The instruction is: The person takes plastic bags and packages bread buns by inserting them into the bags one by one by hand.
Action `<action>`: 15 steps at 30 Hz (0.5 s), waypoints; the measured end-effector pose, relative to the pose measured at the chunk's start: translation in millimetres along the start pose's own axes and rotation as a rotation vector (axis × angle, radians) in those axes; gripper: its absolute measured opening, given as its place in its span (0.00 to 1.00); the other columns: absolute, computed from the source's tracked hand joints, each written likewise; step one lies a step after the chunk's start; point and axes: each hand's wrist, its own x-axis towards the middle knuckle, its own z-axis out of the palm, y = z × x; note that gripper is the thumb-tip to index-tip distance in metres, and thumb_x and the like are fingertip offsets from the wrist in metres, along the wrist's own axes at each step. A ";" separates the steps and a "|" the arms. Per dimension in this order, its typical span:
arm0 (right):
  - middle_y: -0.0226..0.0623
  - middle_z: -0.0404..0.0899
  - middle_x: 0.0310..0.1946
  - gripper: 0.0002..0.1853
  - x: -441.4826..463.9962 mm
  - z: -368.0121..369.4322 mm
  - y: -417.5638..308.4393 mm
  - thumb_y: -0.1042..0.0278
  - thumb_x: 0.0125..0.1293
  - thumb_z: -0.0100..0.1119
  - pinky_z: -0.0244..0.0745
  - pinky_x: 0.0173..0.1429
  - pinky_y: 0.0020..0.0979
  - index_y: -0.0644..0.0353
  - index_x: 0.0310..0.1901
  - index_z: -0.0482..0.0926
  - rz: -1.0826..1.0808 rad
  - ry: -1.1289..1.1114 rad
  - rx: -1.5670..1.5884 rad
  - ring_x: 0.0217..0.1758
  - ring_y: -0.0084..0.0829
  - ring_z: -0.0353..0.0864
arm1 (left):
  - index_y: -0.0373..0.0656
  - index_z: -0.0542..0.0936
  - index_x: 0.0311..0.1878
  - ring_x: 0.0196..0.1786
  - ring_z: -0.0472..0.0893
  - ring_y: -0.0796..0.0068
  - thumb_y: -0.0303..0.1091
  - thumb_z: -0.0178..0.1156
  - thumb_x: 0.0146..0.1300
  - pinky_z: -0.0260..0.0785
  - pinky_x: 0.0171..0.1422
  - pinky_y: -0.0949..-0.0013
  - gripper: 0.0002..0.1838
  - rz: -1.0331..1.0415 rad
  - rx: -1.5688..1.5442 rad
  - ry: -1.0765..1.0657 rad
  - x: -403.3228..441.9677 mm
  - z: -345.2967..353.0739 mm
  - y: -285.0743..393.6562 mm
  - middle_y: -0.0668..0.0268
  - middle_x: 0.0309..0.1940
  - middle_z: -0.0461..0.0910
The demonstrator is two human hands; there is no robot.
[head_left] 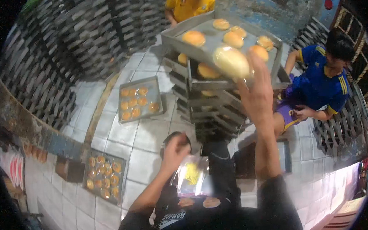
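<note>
My right hand [257,86] is raised over the top tray [195,20] of a stack, with its fingers closed on a pale, glossy bun [231,62]. The shine may be plastic wrap around it; I cannot be sure. Several golden buns [233,39] lie in that tray. My left hand [177,150] hangs above my lap, its fingers curled and blurred, so whether they grip anything does not show. Just below it, a clear plastic packet [192,173] with a yellow print or filling rests on my lap.
Trays of buns [161,112] [122,160] lie on the tiled floor [139,138] to the left. Stacked metal trays [35,52] line the walls. A person in blue [323,74] sits at right; another in yellow [188,6] is behind the tray stack.
</note>
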 end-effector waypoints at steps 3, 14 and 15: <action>0.53 0.79 0.63 0.36 8.6 -18.1 -6.8 0.75 0.58 0.74 0.76 0.69 0.49 0.63 0.70 0.73 0.147 -0.032 0.040 0.65 0.56 0.79 | 0.43 0.80 0.67 0.77 0.68 0.45 0.38 0.68 0.66 0.64 0.78 0.47 0.26 0.430 0.682 0.037 -44.3 7.3 -14.6 0.48 0.74 0.71; 0.43 0.86 0.41 0.09 -232.2 -2.0 -48.4 0.66 0.69 0.66 0.79 0.62 0.44 0.62 0.42 0.85 0.279 -1.090 0.609 0.45 0.49 0.85 | 0.46 0.86 0.61 0.61 0.83 0.60 0.35 0.68 0.69 0.77 0.66 0.59 0.18 0.061 0.035 -0.274 -70.8 -6.5 -5.6 0.56 0.61 0.84; 0.44 0.86 0.44 0.10 -180.7 -18.0 -51.3 0.65 0.70 0.67 0.82 0.57 0.41 0.63 0.46 0.85 0.303 -1.205 0.726 0.50 0.49 0.86 | 0.45 0.85 0.63 0.54 0.87 0.66 0.36 0.67 0.72 0.79 0.62 0.62 0.18 -0.124 -0.121 -0.418 -67.1 -6.5 -26.5 0.57 0.53 0.89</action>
